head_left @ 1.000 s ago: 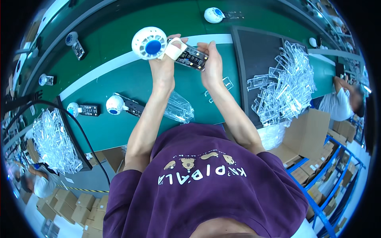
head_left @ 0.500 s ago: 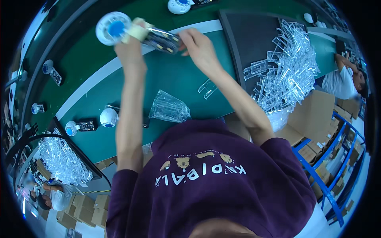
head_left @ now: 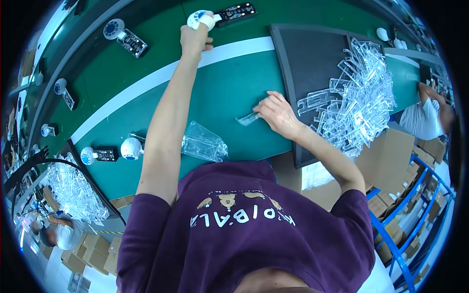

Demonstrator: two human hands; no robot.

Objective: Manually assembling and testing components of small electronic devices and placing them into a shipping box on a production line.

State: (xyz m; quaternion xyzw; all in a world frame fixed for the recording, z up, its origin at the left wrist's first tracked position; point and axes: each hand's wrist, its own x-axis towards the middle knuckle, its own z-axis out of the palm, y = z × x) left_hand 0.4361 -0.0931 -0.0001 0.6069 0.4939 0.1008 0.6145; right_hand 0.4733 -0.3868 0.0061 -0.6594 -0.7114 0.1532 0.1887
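Remote controls with round white ends concern us: our left hand [head_left: 195, 39] grips one white end [head_left: 199, 19] at the far side of the green table [head_left: 229, 88], its black body [head_left: 236, 11] lying on the conveyor. Our right hand [head_left: 278, 115], fingers loosely curled, touches a small clear plastic piece [head_left: 248, 118] mid-table. Right of it a dark tray [head_left: 305, 58] carries heaped clear holders [head_left: 361, 102]. A crumpled clear bag [head_left: 202, 144] lies near the table's near edge.

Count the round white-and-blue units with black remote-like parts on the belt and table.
6. One under the left hand at top, one upper left, three along the left edge, one near the bag. More may be hidden.
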